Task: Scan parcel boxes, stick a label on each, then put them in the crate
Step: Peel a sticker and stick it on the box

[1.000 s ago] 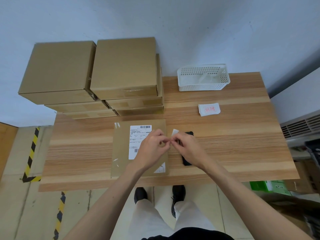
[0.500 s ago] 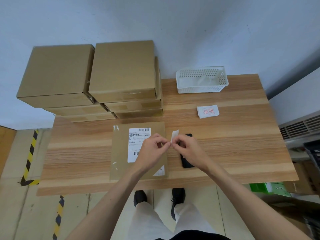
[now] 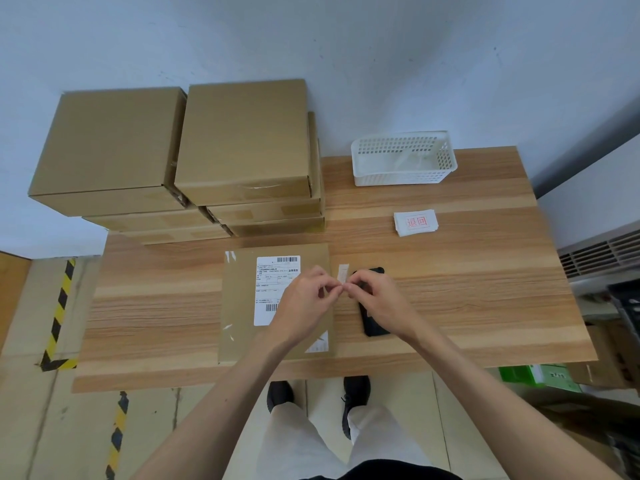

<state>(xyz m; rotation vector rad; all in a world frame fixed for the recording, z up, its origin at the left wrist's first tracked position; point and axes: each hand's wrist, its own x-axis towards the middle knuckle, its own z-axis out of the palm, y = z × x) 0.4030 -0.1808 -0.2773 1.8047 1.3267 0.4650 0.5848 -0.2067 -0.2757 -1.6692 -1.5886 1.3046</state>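
A flat brown parcel box [image 3: 242, 306] with a white shipping label [image 3: 273, 282] lies at the table's front middle. Above its right edge my left hand [image 3: 304, 306] and my right hand [image 3: 377, 303] meet fingertip to fingertip and pinch a small white sticker label [image 3: 343, 273] between them; the sticker stands up edge-on. A black handheld scanner [image 3: 372, 323] lies on the table under my right hand, partly hidden. A pile of white stickers with red print [image 3: 415, 222] sits further back right.
Two stacks of brown boxes [image 3: 242, 143] fill the table's back left corner. A white perforated basket [image 3: 403, 159] stands at the back against the wall. Beyond the wooden table [image 3: 485, 289], green packs and cartons [image 3: 540, 377] lie on the floor at right.
Both hands have stayed together over the parcel's right edge. The sticker's free end has turned more upright between the fingertips. The view shifted slightly.
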